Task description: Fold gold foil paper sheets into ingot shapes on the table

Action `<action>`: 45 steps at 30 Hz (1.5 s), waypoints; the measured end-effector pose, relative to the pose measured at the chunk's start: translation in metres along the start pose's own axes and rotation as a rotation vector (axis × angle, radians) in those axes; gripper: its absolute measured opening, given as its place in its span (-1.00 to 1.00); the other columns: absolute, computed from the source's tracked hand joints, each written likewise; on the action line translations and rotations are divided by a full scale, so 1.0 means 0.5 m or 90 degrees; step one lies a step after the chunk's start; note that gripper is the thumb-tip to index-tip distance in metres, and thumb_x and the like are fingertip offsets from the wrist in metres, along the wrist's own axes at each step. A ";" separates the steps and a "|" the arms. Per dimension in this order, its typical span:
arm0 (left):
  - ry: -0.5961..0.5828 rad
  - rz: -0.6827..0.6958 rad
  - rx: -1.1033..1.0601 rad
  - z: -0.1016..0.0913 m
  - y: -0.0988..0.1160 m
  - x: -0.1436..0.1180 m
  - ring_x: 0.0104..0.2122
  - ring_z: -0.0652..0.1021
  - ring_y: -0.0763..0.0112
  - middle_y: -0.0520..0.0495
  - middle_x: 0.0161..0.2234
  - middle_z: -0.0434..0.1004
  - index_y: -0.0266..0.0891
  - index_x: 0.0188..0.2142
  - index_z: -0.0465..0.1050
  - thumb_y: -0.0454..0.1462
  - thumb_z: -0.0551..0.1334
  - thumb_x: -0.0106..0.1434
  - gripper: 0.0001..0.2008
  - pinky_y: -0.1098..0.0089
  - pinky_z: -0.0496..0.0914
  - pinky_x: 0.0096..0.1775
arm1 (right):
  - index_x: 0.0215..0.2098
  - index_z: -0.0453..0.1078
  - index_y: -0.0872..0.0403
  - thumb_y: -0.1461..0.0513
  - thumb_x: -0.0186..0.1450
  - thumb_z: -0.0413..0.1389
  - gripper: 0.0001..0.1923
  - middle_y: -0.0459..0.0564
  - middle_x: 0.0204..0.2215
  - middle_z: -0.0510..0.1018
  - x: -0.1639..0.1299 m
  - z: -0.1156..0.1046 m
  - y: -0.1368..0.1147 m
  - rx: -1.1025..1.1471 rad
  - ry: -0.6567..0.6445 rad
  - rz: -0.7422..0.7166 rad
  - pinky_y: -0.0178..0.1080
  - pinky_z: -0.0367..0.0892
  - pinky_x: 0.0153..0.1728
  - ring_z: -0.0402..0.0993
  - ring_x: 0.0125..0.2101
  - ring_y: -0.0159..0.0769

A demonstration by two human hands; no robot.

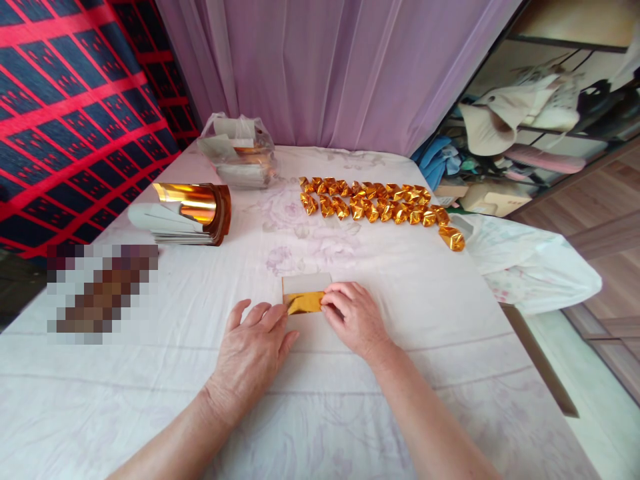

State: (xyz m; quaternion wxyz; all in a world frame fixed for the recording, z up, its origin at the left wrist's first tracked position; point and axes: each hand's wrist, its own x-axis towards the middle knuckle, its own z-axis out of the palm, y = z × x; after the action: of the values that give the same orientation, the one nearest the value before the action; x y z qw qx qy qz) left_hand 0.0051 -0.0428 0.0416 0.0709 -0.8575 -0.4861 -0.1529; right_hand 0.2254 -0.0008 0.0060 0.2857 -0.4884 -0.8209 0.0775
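Observation:
A small sheet of gold foil paper [306, 303] lies on the table in front of me. Its near part is folded over, showing gold, while the far strip shows the pale backing. My left hand [256, 337] rests flat with fingers spread, the index fingertip touching the sheet's left edge. At the right edge, the thumb and fingers of my right hand [356, 317] pinch the folded gold part. Beyond, two rows of folded gold foil pieces [373, 210] stretch to the right, ending in a slightly larger-looking one [452, 238].
A curled stack of gold foil sheets [193, 213] stands at the left, with a clear plastic bag [240, 150] of more sheets behind it. A blurred-out object [103, 293] lies at the left edge. A white plastic bag [540, 263] hangs beside the table's right edge, near cluttered shelves [530, 120].

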 end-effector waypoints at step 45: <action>-0.038 0.032 -0.007 0.028 -0.005 -0.005 0.06 0.52 -0.01 -0.24 0.08 0.53 -0.15 0.03 0.52 -0.22 0.14 0.38 -0.71 -0.13 0.26 0.14 | -0.41 0.41 0.01 0.21 0.16 0.31 -0.85 -0.02 -0.29 0.52 0.008 0.021 -0.050 -0.034 0.004 0.185 -0.14 0.23 -0.22 0.42 -0.24 -0.17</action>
State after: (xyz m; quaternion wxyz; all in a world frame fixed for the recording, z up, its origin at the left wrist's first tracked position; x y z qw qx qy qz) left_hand 0.0045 -0.0396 0.0275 0.0559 -0.8741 -0.4651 -0.1281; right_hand 0.1992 -0.0087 0.0092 0.2610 -0.6099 -0.7422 0.0948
